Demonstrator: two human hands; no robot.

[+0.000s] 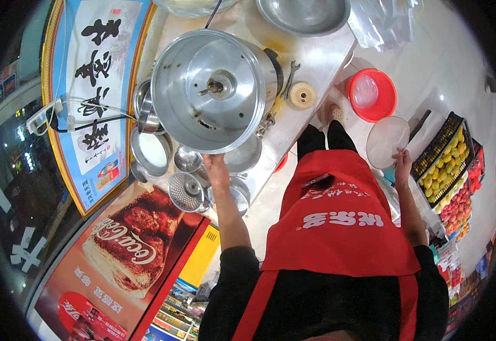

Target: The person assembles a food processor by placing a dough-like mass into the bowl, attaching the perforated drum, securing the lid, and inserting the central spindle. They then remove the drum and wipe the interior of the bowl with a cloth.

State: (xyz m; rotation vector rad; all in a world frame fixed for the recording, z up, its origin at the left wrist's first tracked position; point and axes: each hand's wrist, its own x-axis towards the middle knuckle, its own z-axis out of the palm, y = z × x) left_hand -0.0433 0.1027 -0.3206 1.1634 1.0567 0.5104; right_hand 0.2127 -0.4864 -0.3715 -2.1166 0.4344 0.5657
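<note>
A large round metal drum [171,96] with a central spindle [217,87] stands on the metal table, its open mouth facing up. My left hand [217,170] reaches to the drum's near rim; its fingers are hidden behind the wall. Out to the right, my right hand [402,162] is closed on the edge of a flat, round, pale disc [385,139], which looks like a lid. Right of the drum lie a wrench [291,79] and a round cream-coloured part [303,95] with a brass centre.
Left of the drum sit a bowl of white liquid [153,150], a perforated strainer [185,190] and other metal bowls. A wide metal basin [305,14] is at the far edge. On the floor stand a red bucket [387,96] and a black fruit crate [427,142].
</note>
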